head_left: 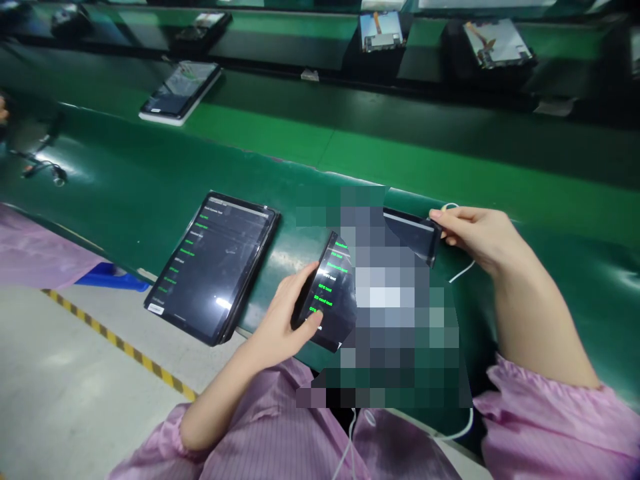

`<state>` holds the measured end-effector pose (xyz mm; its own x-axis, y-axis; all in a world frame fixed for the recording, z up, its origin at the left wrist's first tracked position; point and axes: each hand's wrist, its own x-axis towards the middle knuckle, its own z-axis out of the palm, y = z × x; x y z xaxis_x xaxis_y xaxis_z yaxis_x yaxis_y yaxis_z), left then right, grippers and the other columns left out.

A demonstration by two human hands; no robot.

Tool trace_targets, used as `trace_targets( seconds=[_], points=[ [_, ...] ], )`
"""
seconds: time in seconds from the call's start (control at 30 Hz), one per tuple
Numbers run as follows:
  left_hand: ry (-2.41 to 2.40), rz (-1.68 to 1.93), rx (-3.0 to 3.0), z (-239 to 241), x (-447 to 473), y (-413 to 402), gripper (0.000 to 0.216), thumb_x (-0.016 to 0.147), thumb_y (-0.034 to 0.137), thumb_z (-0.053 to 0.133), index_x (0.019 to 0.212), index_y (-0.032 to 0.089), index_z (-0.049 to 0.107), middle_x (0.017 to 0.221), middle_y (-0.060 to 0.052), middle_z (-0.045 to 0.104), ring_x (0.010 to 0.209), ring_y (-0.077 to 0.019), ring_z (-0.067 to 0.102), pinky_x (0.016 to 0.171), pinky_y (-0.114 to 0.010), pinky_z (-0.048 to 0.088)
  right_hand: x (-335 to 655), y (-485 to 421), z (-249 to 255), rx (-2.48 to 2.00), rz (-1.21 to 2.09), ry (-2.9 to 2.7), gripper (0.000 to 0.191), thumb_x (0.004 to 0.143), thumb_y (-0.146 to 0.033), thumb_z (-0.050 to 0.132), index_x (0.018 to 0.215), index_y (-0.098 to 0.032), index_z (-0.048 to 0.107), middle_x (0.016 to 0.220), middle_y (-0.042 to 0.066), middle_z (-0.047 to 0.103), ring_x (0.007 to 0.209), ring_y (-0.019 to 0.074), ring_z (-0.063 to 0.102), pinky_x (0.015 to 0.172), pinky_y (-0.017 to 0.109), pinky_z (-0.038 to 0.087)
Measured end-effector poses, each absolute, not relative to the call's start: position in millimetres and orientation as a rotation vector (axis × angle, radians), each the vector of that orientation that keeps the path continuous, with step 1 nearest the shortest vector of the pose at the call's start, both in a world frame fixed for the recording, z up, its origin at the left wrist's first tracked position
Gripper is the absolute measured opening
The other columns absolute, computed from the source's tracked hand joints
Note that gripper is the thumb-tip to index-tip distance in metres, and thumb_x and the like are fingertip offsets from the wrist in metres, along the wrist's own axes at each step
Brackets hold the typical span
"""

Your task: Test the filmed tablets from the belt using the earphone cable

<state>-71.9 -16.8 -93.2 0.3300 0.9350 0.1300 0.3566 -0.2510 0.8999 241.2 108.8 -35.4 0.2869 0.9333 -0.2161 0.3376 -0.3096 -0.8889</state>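
Note:
A black tablet (327,293) with green and white lines of text on its screen lies before me, its middle blurred out by a mosaic. My left hand (290,317) grips its left edge, with the thumb resting on the screen near the lower lines. At the tablet's upper right corner, the fingertips of my right hand (473,233) are pinched together. From behind them loops a thin white cable (463,271); its end is hidden by the fingers. Left of my left hand is a stack of tablets (210,267), the top one lit with a similar text list.
Beyond the green bench edge, a tablet (180,90) lies on a lower green surface. Opened units (383,31) with orange ribbons stand farther back. Dark cables (47,167) lie at left, near another person's pink sleeve (40,247) and a blue bin (110,277).

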Motion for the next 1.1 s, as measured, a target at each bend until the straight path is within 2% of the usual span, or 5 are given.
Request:
trace_targets(
  seconds=[0.13,0.43,0.77,0.93,1.1],
  points=[
    [1.254,0.892,1.949,-83.2,-56.0,0.9,0.049,0.102,0.033,0.038,0.151,0.026,0.034,0.151,-0.01,0.045,0.14,-0.0265,0.041,0.117,-0.05,0.032,243.0,111.4,-35.6,-1.837,1.025,-1.132,0.045,0.059,-0.049,0.091,0.058,-0.014,0.063,0.055,0.001,0.054,0.048,0.0067,0.04,0.042,0.021,0.031],
    [1.318,0.683,2.157,-74.2,-54.4,14.3,0.041,0.103,0.034,0.035,0.14,0.031,0.054,0.165,-0.002,0.019,0.152,-0.0326,0.014,0.119,-0.061,0.019,238.5,110.8,-30.8,-1.825,1.087,-1.021,0.034,0.064,-0.035,0.091,0.055,-0.015,0.064,0.053,0.001,0.055,0.049,0.0064,0.044,0.045,0.017,0.037],
    [1.221,0.747,2.224,-81.1,-77.1,-7.0,0.041,0.104,0.032,0.034,0.138,0.031,0.056,0.162,-0.005,0.027,0.149,-0.0325,0.024,0.118,-0.061,0.022,238.9,109.9,-32.2,-1.804,1.073,-1.042,0.036,0.065,-0.033,0.09,0.053,-0.014,0.063,0.054,0.001,0.055,0.05,0.0062,0.045,0.046,0.016,0.039],
    [1.306,0.832,2.28,-75.1,-62.5,13.4,0.047,0.102,0.037,0.032,0.145,0.026,0.048,0.143,-0.012,0.048,0.129,-0.0307,0.046,0.112,-0.054,0.031,242.6,109.8,-36.8,-1.787,1.054,-1.096,0.039,0.059,-0.046,0.091,0.059,-0.016,0.066,0.056,0.0,0.055,0.052,0.0078,0.046,0.046,0.018,0.041],
    [1.379,0.707,2.327,-76.1,-54.6,21.3,0.049,0.101,0.038,0.028,0.139,0.025,0.056,0.138,-0.014,0.044,0.121,-0.0321,0.045,0.104,-0.053,0.037,249.4,112.6,-45.1,-1.732,1.031,-1.181,0.049,0.049,-0.059,0.089,0.061,-0.017,0.066,0.055,-0.001,0.055,0.05,0.0092,0.047,0.043,0.02,0.04]
  ],
)
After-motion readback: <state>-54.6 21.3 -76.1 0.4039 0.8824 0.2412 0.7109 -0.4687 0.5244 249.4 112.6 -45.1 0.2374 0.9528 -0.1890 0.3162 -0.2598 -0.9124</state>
